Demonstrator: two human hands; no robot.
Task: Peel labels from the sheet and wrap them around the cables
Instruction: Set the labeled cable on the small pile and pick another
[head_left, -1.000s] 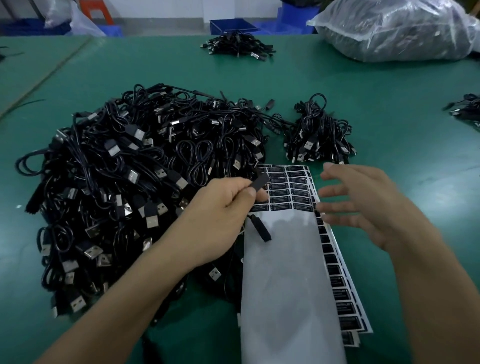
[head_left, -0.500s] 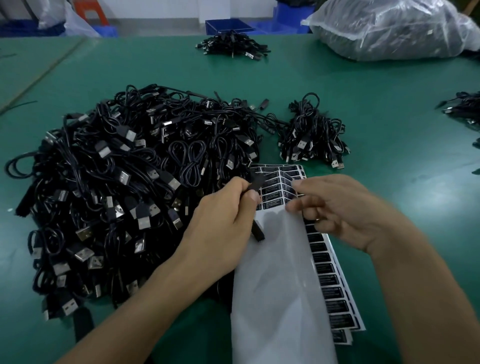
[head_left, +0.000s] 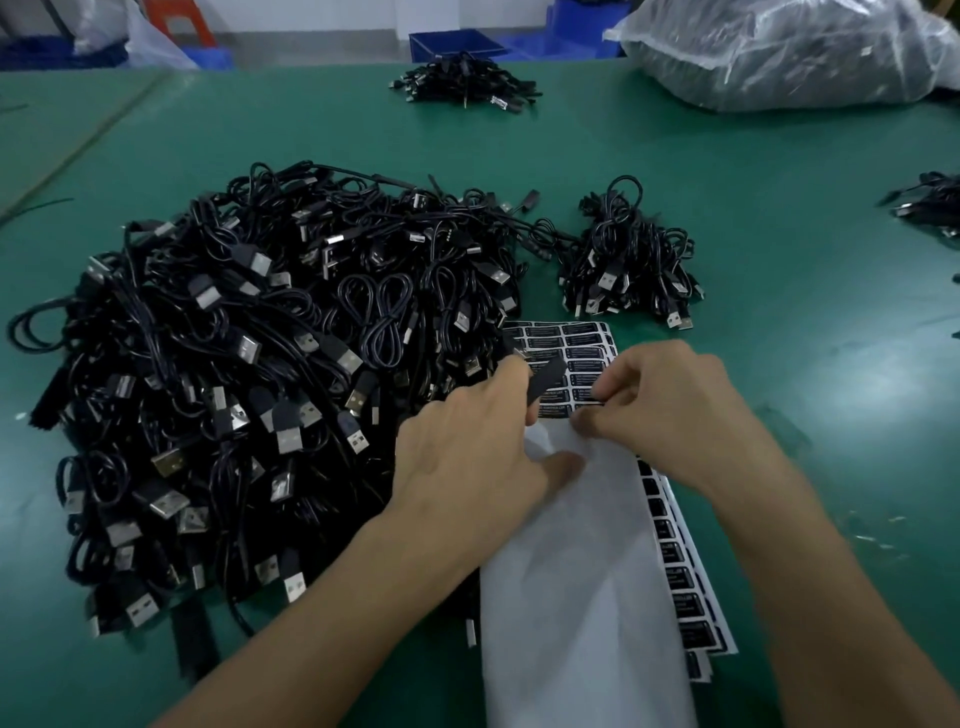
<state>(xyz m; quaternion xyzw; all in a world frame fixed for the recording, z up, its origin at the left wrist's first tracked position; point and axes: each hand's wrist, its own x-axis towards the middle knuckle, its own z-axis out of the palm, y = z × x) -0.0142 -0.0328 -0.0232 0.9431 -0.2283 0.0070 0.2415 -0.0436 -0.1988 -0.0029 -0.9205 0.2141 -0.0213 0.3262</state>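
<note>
the left hand (head_left: 467, 467) sits just below frame centre, its fingers curled round the black end of a cable (head_left: 546, 378) that sticks out toward 1 o'clock; its thumb lies flat on the white, stripped part of the sheet (head_left: 587, 571). the right hand (head_left: 675, 415) is just at 3 o'clock of it, fingers curled close together, thumb and forefinger pinching at a label (head_left: 584, 399) in the lowest row still on the sheet; whether the label has come off cannot be told. the sheet lies flat on the green table (head_left: 805, 322), running from 6 o'clock up to the centre, with rows of black labels (head_left: 571, 340) at its 12 o'clock end. a second sheet (head_left: 685, 597) pokes out from under its 3 o'clock edge. a big pile (head_left: 249, 389) of black usb cables fills the 9 o'clock side and touches the sheet's upper left corner. a small pile (head_left: 628, 270) lies at 1 o'clock of the hands, another (head_left: 462, 85) far off at 12 o'clock, and one more (head_left: 930, 208) at the 3 o'clock edge. a clear bag (head_left: 779, 47) rests at 1 o'clock, at the table's far end.
</note>
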